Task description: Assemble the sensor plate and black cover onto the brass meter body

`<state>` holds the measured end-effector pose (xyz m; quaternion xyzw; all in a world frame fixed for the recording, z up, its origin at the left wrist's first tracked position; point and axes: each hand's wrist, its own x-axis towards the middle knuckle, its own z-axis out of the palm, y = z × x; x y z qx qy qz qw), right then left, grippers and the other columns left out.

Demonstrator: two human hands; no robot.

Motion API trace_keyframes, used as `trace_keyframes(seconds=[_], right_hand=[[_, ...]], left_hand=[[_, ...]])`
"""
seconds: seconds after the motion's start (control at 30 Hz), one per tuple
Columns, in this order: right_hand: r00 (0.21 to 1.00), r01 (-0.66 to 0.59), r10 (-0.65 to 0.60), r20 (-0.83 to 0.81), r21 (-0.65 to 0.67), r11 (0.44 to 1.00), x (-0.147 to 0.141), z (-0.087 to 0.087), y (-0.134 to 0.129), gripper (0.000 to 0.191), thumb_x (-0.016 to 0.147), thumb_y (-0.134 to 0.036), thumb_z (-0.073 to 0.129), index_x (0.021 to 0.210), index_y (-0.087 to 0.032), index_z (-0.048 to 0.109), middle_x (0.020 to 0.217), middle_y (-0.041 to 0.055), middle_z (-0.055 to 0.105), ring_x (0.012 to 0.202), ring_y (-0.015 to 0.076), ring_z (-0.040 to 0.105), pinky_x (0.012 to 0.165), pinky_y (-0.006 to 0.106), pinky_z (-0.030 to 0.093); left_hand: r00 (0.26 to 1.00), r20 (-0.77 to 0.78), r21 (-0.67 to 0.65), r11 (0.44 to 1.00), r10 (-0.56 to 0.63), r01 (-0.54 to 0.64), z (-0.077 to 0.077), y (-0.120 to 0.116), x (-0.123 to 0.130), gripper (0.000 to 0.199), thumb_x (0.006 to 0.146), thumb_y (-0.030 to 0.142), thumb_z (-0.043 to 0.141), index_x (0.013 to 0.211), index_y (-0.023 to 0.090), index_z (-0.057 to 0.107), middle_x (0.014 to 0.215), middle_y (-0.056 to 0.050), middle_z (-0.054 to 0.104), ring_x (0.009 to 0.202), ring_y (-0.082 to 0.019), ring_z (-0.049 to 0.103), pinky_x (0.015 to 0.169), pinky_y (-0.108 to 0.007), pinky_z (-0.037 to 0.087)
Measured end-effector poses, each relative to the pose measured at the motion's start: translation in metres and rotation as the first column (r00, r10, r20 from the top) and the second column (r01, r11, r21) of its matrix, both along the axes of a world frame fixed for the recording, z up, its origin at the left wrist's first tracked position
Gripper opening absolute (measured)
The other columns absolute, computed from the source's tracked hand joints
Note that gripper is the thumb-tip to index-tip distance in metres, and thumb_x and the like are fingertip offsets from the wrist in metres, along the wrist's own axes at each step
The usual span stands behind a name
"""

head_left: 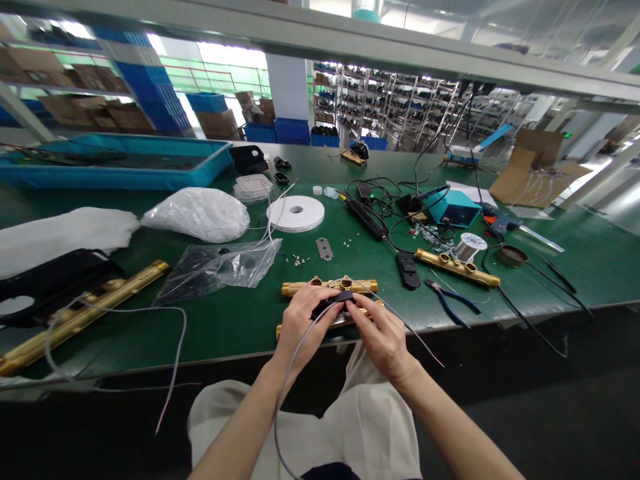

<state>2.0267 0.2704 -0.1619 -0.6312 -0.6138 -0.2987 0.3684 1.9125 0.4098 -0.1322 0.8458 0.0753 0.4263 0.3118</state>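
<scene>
Both hands meet near the bench's front edge around a small black plastic part [344, 296]. My left hand [305, 317] is closed on its left side, and my right hand [377, 327] pinches its right side with thumb and forefinger. A grey cable [285, 393] runs from the part down over my left forearm. Just behind the fingers lies a brass pipe fitting [295, 289] with round ports on top. A second brass pipe [279, 331] sits beneath the hands, mostly hidden by them. Another thin wire [420, 339] trails off to the right past my right hand.
Behind the hands are a metal plate [324, 249], loose screws [299, 261] and a white tape roll [295, 213]. At right lie pliers [453, 301], a brass pipe [457, 268], solder wire [469, 247] and a teal soldering station [455, 207]. Plastic bags [197, 213] and a blue tray [115, 177] stand left.
</scene>
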Motion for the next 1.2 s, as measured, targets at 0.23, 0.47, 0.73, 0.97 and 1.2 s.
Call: trace_keyframes(seconds=[0.23,0.47,0.73,0.97,1.2], right_hand=[[0.999,0.027,-0.026,-0.028,0.024,0.999,-0.002,0.000,0.005,0.043,0.087,-0.007,0.051,0.129,-0.018,0.050,0.120,0.0143,0.060,0.106,0.0221,0.060,0.085,0.033,0.055],[0.965,0.063,-0.033,-0.259,0.110,0.992,-0.008,0.009,0.019,0.017,0.088,-0.014,0.054,0.103,-0.018,0.060,0.103,0.0088,0.066,0.097,0.0172,0.063,0.086,0.031,0.054],[0.954,0.000,-0.007,-0.299,-0.023,1.000,-0.003,0.016,0.020,0.026,0.092,-0.016,0.046,0.116,-0.018,0.055,0.109,0.0089,0.066,0.101,0.0179,0.062,0.090,0.032,0.051],[0.911,-0.051,0.038,-0.411,-0.020,0.998,0.000,0.024,0.022,0.020,0.089,-0.015,0.048,0.105,-0.020,0.058,0.102,0.0059,0.067,0.094,0.0171,0.063,0.083,0.030,0.053],[0.996,-0.003,-0.007,-0.084,-0.119,0.993,-0.013,0.043,0.018,0.021,0.091,-0.014,0.045,0.106,-0.021,0.057,0.100,0.0071,0.061,0.096,0.0213,0.053,0.086,0.036,0.048]], left_hand=[[1.000,-0.014,-0.008,1.000,-0.011,0.011,-0.003,0.002,0.001,0.015,0.085,0.024,0.061,0.100,0.024,0.063,0.098,0.000,0.066,0.096,-0.018,0.059,0.101,-0.039,0.037],[1.000,-0.004,0.002,1.000,-0.006,0.006,-0.007,0.004,0.002,0.014,0.086,0.022,0.060,0.100,0.024,0.062,0.098,0.000,0.066,0.095,-0.017,0.059,0.102,-0.038,0.037],[0.999,0.037,0.032,0.999,0.018,-0.019,-0.007,0.004,0.003,0.015,0.085,0.020,0.062,0.099,0.024,0.063,0.097,0.002,0.066,0.095,-0.015,0.059,0.103,-0.038,0.038],[0.998,0.056,0.032,0.999,0.026,-0.027,-0.008,0.003,0.003,0.013,0.086,0.021,0.058,0.097,0.024,0.064,0.095,-0.001,0.066,0.095,-0.018,0.059,0.102,-0.043,0.039],[0.998,0.062,0.033,0.999,0.004,-0.007,-0.009,0.004,0.003,0.013,0.087,0.025,0.057,0.098,0.024,0.062,0.095,-0.001,0.067,0.095,-0.018,0.059,0.103,-0.042,0.036]])
